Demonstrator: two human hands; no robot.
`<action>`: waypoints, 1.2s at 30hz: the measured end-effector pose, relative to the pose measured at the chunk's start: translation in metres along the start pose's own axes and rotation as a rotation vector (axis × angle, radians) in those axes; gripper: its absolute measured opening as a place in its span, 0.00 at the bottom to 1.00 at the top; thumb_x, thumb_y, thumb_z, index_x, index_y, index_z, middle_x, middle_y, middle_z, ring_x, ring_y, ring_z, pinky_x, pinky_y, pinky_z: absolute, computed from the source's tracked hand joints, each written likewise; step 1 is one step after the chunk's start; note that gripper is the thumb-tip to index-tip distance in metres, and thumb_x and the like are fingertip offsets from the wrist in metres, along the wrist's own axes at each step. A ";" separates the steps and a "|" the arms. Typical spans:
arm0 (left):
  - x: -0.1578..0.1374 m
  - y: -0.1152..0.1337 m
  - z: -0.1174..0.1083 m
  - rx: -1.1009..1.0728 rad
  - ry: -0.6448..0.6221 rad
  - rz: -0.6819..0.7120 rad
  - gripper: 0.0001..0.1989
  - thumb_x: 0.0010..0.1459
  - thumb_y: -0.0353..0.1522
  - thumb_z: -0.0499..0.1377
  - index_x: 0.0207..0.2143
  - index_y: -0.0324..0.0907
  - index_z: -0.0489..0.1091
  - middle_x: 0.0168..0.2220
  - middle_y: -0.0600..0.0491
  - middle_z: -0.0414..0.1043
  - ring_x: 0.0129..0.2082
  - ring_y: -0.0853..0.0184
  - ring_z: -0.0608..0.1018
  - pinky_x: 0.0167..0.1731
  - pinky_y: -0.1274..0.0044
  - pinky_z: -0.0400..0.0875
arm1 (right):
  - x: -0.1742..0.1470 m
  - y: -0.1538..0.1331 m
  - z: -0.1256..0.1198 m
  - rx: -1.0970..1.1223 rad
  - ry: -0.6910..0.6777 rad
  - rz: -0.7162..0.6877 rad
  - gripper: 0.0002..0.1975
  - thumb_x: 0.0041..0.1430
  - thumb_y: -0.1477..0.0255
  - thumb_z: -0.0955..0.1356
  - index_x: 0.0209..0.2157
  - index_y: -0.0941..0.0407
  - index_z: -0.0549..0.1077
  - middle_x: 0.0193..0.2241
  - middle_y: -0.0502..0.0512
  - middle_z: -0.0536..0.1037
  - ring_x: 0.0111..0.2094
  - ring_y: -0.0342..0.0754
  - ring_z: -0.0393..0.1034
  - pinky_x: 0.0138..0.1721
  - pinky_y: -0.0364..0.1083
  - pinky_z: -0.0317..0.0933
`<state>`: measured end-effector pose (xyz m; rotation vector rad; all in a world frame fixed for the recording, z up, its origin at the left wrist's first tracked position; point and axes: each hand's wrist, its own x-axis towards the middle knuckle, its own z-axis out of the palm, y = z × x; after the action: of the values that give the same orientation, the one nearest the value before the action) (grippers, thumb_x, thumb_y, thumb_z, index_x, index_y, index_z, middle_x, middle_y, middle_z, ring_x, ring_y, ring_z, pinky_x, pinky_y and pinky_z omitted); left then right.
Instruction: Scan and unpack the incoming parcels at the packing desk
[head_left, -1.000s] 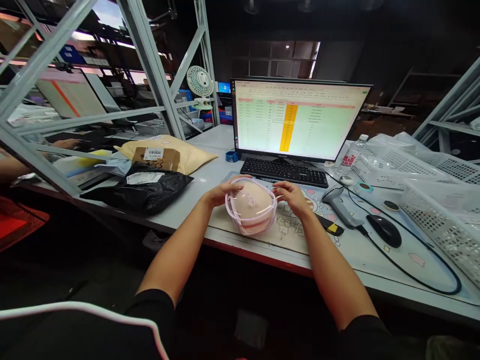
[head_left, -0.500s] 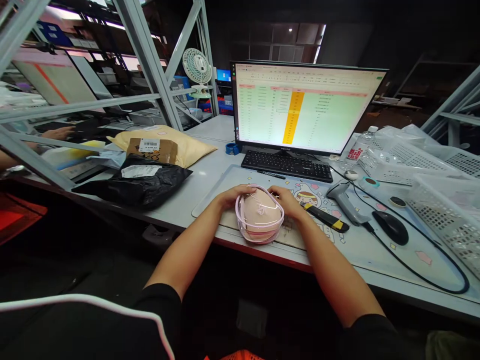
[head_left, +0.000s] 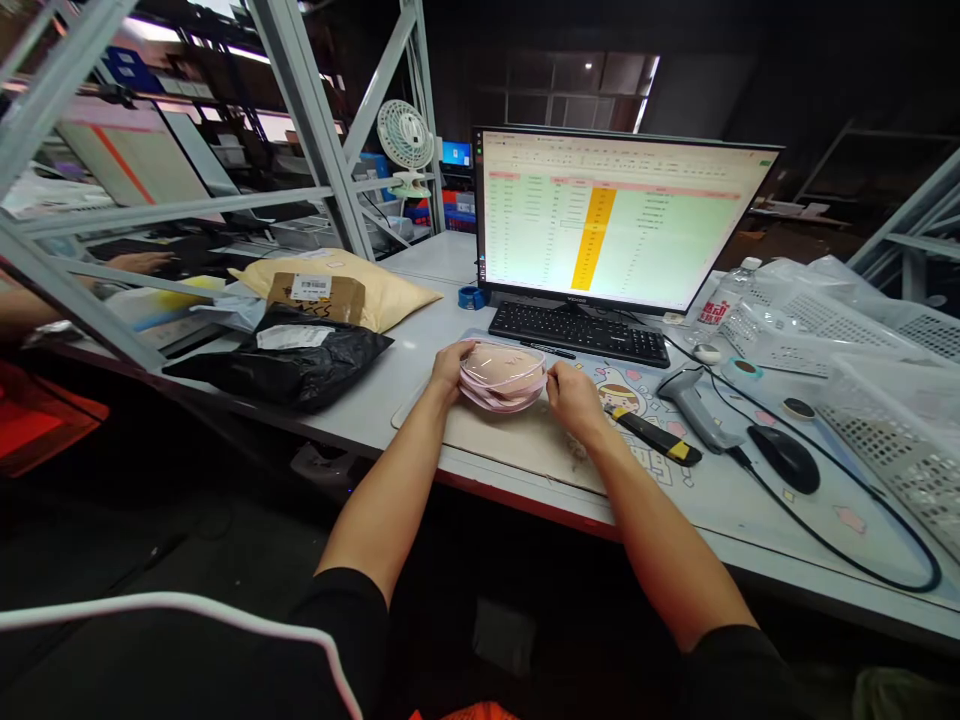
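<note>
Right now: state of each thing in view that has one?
Clear pouch: held, closure unclear
Left hand: gripping pouch's left side
Right hand: closed at pouch's right edge
Monitor: on, display lit
Background screen: on
Utility knife: lying flat, blade unclear
Scanner: lying down, cabled
Bottle: standing, capped
Black mailer: lying down, sealing unclear
Fan: standing, spin unclear

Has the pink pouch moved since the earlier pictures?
Yes: the pink pouch has moved away from the desk's front edge, toward the keyboard.
</note>
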<state>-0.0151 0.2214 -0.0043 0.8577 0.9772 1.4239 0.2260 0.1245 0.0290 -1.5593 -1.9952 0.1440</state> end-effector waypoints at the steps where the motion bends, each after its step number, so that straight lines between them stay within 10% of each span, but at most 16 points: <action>1: 0.001 -0.001 0.000 -0.002 0.017 0.020 0.18 0.43 0.40 0.67 0.36 0.39 0.75 0.33 0.51 0.79 0.40 0.60 0.80 0.42 0.74 0.74 | 0.000 -0.004 0.002 -0.005 0.015 0.008 0.11 0.71 0.71 0.61 0.41 0.56 0.74 0.41 0.65 0.81 0.38 0.57 0.72 0.39 0.50 0.58; 9: -0.035 0.027 0.002 0.137 -0.447 -0.217 0.24 0.43 0.40 0.75 0.41 0.39 0.78 0.39 0.45 0.81 0.36 0.58 0.81 0.37 0.71 0.77 | 0.004 0.016 -0.022 0.254 0.406 0.063 0.11 0.69 0.67 0.60 0.36 0.54 0.71 0.37 0.63 0.81 0.39 0.56 0.73 0.44 0.51 0.63; 18: -0.067 0.026 0.028 0.283 -0.974 -0.294 0.41 0.45 0.40 0.77 0.63 0.44 0.73 0.56 0.42 0.78 0.52 0.49 0.81 0.49 0.68 0.78 | -0.003 0.001 0.010 0.517 -0.127 -0.175 0.10 0.66 0.66 0.65 0.33 0.54 0.74 0.40 0.57 0.84 0.41 0.52 0.76 0.46 0.49 0.67; 25: -0.066 0.027 0.024 0.129 -0.795 -0.406 0.27 0.50 0.40 0.76 0.50 0.38 0.79 0.39 0.43 0.81 0.32 0.60 0.80 0.33 0.73 0.75 | 0.000 0.010 -0.010 0.340 0.041 -0.153 0.09 0.67 0.70 0.64 0.33 0.54 0.74 0.37 0.58 0.82 0.41 0.53 0.74 0.46 0.49 0.66; 36: -0.029 0.014 0.016 0.054 -0.209 -0.016 0.30 0.44 0.46 0.74 0.46 0.38 0.76 0.40 0.46 0.81 0.38 0.58 0.81 0.41 0.70 0.77 | -0.012 -0.020 0.010 0.073 0.029 -0.135 0.09 0.71 0.72 0.61 0.39 0.54 0.73 0.41 0.63 0.81 0.40 0.56 0.73 0.43 0.50 0.64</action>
<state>-0.0038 0.1942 0.0154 1.0154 0.8642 1.2704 0.2057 0.1106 0.0248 -1.3695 -2.0420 0.1376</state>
